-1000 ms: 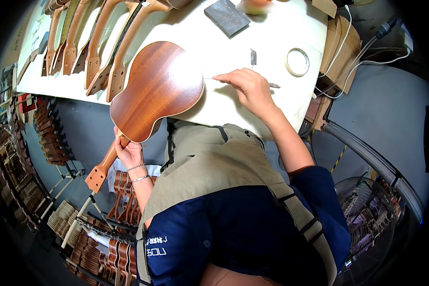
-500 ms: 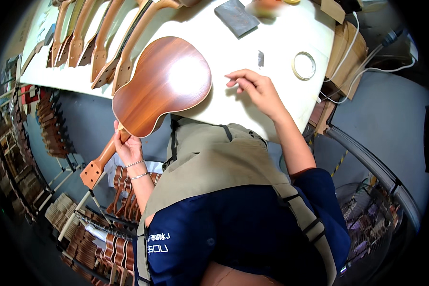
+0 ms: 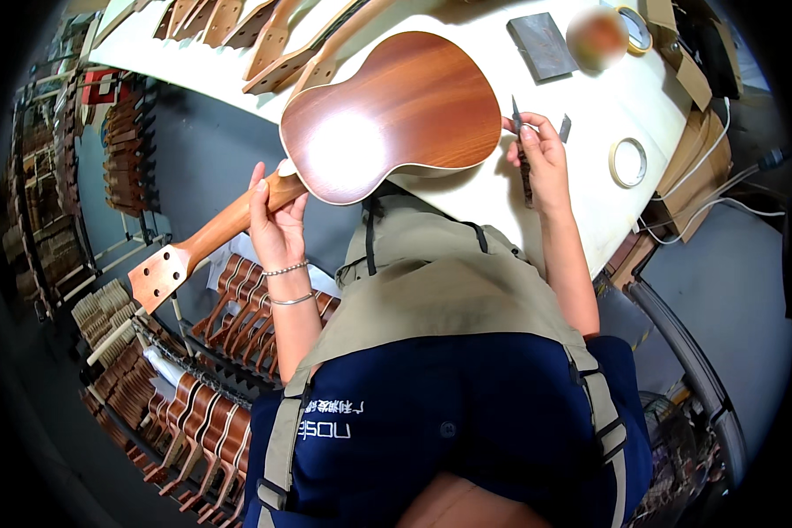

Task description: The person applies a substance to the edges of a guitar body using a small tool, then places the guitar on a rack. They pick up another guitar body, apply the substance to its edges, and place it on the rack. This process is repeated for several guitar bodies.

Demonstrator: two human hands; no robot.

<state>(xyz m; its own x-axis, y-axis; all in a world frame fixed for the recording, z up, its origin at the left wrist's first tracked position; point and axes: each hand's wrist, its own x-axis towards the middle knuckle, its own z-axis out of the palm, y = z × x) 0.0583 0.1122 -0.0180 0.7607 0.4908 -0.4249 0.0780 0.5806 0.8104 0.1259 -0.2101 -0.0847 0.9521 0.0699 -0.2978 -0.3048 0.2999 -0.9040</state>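
Observation:
A small ukulele (image 3: 422, 106) with a glossy reddish-brown body is held back side up, its rounded end over the white table and its neck toward the lower left. Its bare headstock (image 3: 160, 277) has several peg holes and no pegs. My left hand (image 3: 277, 220) is wrapped round the neck close to the body, the thumb showing on the near side. Beside the rounded end, my right hand (image 3: 546, 167) pinches a slim knife (image 3: 526, 176) with a dark handle, its pointed blade directed away from me. The blade tip is very near the body's edge; contact cannot be made out.
On the white table (image 3: 590, 211) lie a dark rectangular block (image 3: 541, 46), a small grey blade-like piece (image 3: 565, 128) and a tape roll (image 3: 627, 163). Several unfinished necks (image 3: 268, 40) lie at the far left. Racks of ukulele bodies (image 3: 198, 422) stand at the lower left.
My right hand, earlier with no tool visible in it, now holds the knife. My left hand has moved the ukulele farther from me, with its body turned more crosswise. The whole view has shifted.

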